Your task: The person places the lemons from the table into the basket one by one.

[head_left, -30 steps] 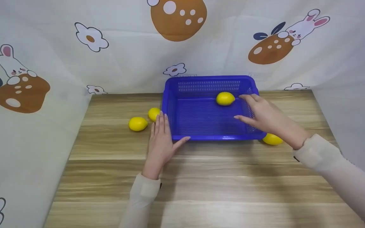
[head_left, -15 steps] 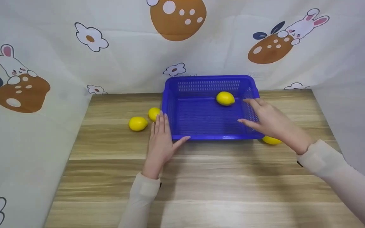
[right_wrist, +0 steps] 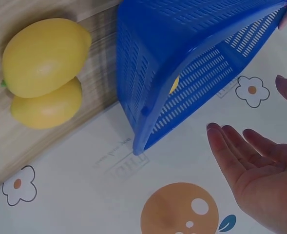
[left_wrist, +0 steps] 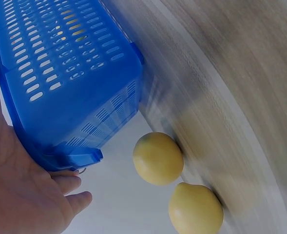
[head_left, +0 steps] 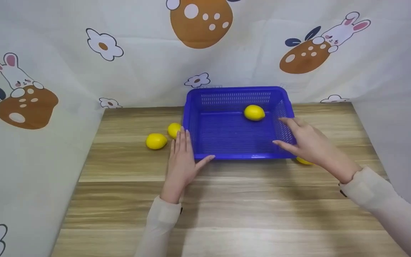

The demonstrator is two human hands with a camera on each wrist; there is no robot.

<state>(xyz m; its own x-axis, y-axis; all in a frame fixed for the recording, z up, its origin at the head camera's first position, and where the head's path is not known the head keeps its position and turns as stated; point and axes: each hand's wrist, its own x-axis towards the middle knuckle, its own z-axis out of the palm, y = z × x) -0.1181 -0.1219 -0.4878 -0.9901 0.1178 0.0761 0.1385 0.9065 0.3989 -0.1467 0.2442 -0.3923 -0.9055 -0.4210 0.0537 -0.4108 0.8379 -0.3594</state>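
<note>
A blue plastic basket (head_left: 241,156) with slotted sides stands at the back of the table, one yellow lemon (head_left: 254,112) lying inside near its back right. My left hand (head_left: 181,166) rests on the basket's left front corner, fingers straight along the left side and thumb over the front rim. Over the basket's right side hovers my right hand (head_left: 309,142), holding nothing, thumb and fingers spread apart. Left of the basket lie a lemon (head_left: 156,141) and another lemon (head_left: 174,130), partly behind my left fingers. On the right, the right wrist view shows a large lemon (right_wrist: 47,57) overlapping a second lemon (right_wrist: 50,108).
The wooden table (head_left: 227,207) stretches toward me in front of the basket. A white curtain (head_left: 137,71) printed with rabbits and flowers hangs behind and at both sides. In the head view, my right hand mostly covers the lemons on the right.
My right hand has drawn back right and toward me, away from the lemon in the basket. It now covers more of the lemon on the right. My left hand and the basket have stayed put.
</note>
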